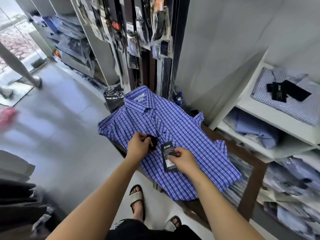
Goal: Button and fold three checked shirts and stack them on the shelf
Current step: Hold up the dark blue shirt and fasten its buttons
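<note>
A blue checked shirt [181,135] lies flat and face up on a brown table [256,179], collar at the far end, its upper buttons closed. Two dark hang tags rest on its front, joined to it by a thin string. My left hand [138,146] pinches the smaller dark tag [153,143] near the placket. My right hand [183,160] holds the larger dark tag [168,157] with white print flat against the shirt. A folded pale checked shirt [294,101] with dark tags lies on the white shelf [259,110] at the right.
Lower shelves at the right hold more folded shirts [256,130], some in plastic. Bagged belts and accessories [147,32] hang ahead beyond the table. A mannequin leg [26,73] stands at the left on the tiled floor. My sandalled feet [136,198] are below the table edge.
</note>
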